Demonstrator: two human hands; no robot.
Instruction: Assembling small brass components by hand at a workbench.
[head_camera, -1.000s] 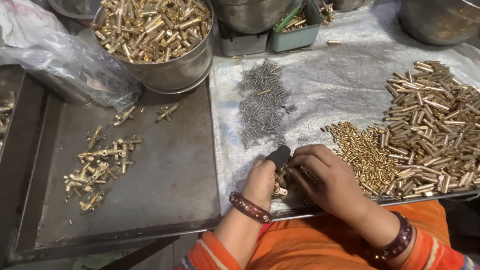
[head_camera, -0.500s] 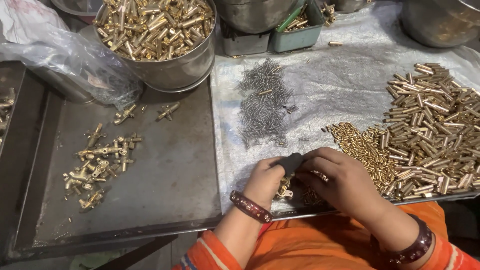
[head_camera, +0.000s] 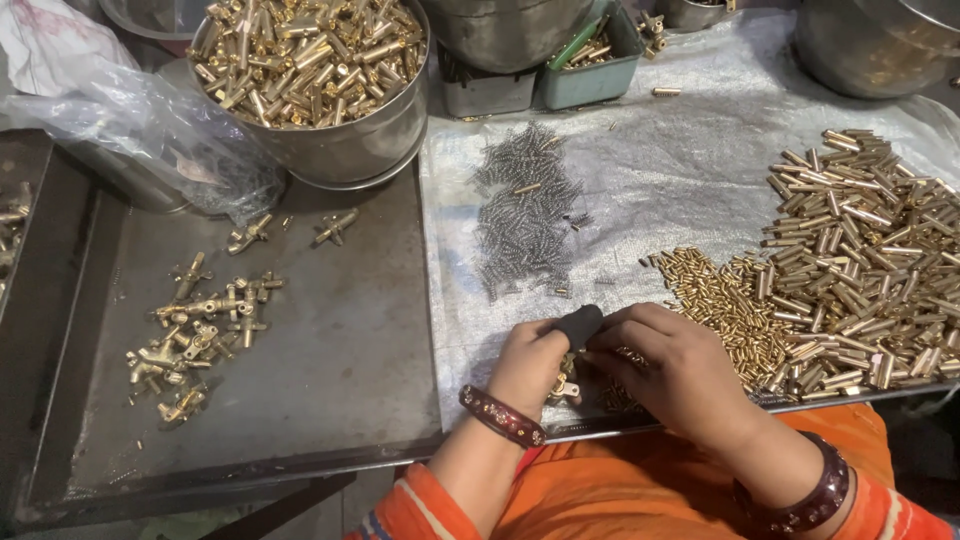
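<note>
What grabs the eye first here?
Gleaming brass everywhere: a steel bowl heaped with brass parts at top left, long brass tubes piled at right. At bottom centre, the left hand and right hand meet over a small brass fitting.

A crumpled clear plastic bag (head_camera: 150, 130) lies at the top left, leaning against the big steel bowl (head_camera: 340, 150) full of gold-coloured metal pieces. It looks see-through and grey, with shiny folds. Behind it sits a bit of white bag (head_camera: 45, 45) with faint pink marks. No labels, signs or screens show anywhere here.
</note>
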